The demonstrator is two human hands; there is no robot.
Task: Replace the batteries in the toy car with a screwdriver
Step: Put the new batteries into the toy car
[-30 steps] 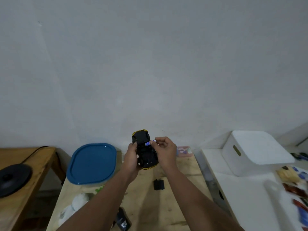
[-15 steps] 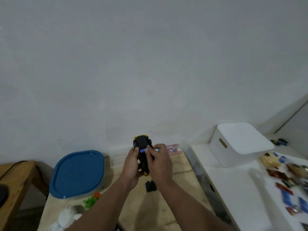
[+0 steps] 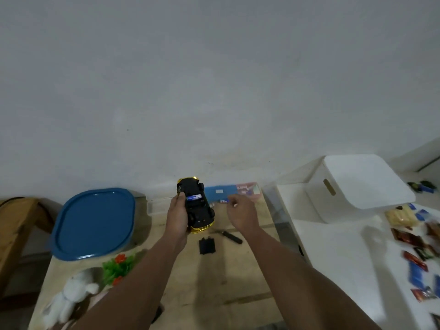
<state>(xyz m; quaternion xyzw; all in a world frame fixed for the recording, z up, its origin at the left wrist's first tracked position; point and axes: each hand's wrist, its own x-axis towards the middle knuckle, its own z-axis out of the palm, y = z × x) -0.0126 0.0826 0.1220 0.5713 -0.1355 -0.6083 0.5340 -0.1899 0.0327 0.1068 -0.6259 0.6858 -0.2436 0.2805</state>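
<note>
My left hand (image 3: 177,215) grips the toy car (image 3: 196,208), black underside up with yellow bodywork at both ends, above the wooden table (image 3: 214,282). A blue battery (image 3: 194,197) lies across its open compartment. My right hand (image 3: 240,211) hovers to the car's right, fingers loosely curled, holding nothing that I can see. The black battery cover (image 3: 207,245) lies on the table below the car. A dark screwdriver (image 3: 229,236) lies beside it, to the right.
A blue-lidded tub (image 3: 95,222) stands at the left. A white plush toy (image 3: 69,298) and green plastic plant (image 3: 117,267) sit front left. A blue and pink packet (image 3: 232,192) lies by the wall. A white box (image 3: 357,186) and snack wrappers (image 3: 416,246) occupy the right-hand white table.
My right hand has left the car and moved to the right, leaving the blue battery in the compartment. The view has tilted down, showing more of the table.
</note>
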